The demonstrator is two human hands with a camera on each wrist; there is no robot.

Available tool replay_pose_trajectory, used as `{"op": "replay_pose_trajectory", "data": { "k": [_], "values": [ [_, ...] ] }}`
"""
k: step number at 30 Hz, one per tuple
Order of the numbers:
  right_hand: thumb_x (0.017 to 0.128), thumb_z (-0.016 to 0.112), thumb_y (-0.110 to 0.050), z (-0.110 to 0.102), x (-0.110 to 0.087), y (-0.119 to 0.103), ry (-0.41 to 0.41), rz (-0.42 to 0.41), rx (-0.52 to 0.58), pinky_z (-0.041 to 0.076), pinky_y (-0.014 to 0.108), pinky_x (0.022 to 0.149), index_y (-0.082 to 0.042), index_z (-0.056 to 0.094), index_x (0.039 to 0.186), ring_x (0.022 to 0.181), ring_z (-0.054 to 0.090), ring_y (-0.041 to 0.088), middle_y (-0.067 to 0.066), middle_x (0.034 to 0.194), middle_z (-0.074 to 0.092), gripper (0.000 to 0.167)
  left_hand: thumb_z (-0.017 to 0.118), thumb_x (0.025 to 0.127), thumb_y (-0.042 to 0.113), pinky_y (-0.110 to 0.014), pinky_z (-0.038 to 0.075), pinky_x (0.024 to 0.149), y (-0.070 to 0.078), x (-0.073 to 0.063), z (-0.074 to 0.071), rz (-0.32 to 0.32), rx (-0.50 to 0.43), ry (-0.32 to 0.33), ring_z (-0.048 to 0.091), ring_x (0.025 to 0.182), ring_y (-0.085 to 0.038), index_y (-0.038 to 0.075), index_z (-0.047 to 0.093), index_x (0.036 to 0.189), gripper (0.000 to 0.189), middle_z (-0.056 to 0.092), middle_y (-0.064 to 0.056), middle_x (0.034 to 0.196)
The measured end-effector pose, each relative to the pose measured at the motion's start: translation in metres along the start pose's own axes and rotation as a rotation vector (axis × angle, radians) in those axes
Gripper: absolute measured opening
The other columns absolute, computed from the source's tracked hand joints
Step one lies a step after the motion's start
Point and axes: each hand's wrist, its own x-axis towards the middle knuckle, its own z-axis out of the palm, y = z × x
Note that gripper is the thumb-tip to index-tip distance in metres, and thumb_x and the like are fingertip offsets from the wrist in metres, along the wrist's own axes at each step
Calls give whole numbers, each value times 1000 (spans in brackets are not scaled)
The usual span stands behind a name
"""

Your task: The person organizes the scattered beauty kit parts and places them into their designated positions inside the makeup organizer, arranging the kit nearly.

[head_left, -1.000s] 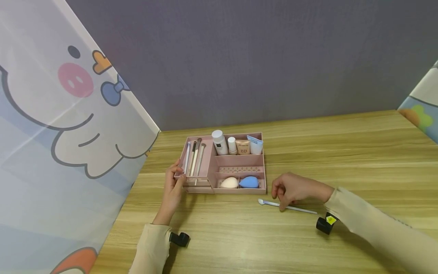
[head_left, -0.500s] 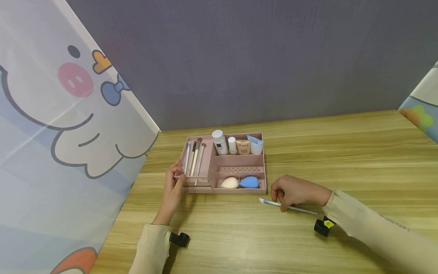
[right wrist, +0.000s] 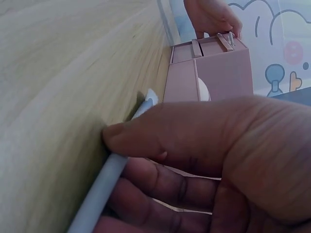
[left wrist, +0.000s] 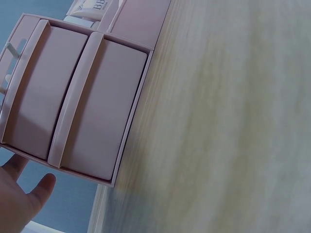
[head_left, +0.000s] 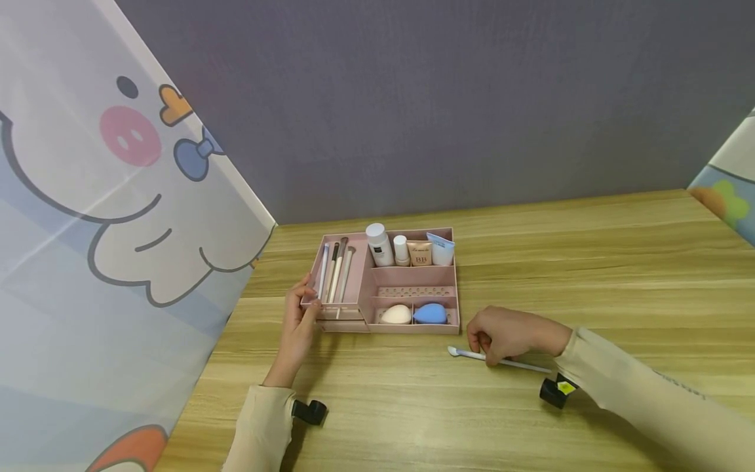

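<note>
My right hand (head_left: 506,334) pinches a slim white makeup brush (head_left: 527,366) between thumb and curled fingers, low over the table. Its pale head (right wrist: 151,96) points toward the pink cosmetics organizer (head_left: 414,278). In the right wrist view the thumb lies across the handle. At the organizer's left side, my left hand (head_left: 297,321) rests its fingers and thumb against the front left corner. Several makeup brushes (head_left: 335,272) lie in the top left tray, one handle poking out through the front. The left wrist view shows two drawers (left wrist: 104,104), both closed, beside the left hand's fingers.
The organizer's back row holds a white bottle (head_left: 379,246), a smaller white-capped bottle (head_left: 402,251), a BB cream tube (head_left: 420,254) and a blue-white tube (head_left: 441,250). Cream (head_left: 396,314) and blue (head_left: 430,314) makeup sponges sit in front. A grey wall (head_left: 472,111) stands behind the table.
My right hand has shifted slightly toward me, and the brush has moved a little down and right with it. The left hand and the organizer have stayed put.
</note>
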Motion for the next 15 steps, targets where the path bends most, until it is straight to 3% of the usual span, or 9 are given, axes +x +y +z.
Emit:
{"op": "replay_pose_trajectory", "data": {
  "k": [8, 15],
  "values": [
    [62, 63, 13, 1, 0, 1, 2, -26, -62, 32, 17, 40, -11, 58, 75, 42, 37, 1, -10, 59, 44, 28, 44, 95, -8, -18, 37, 89, 0, 0, 0, 9, 22, 13, 25, 141, -39, -13, 40, 110, 17, 30, -27, 152],
    [63, 65, 13, -2, 0, 2, -23, -59, -26, 34, 20, 48, -10, 59, 76, 51, 39, 2, -10, 61, 43, 27, 43, 95, -8, -17, 36, 89, 0, 0, 0, 10, 21, 14, 25, 141, -38, -13, 39, 110, 17, 29, -27, 151]
  ]
}}
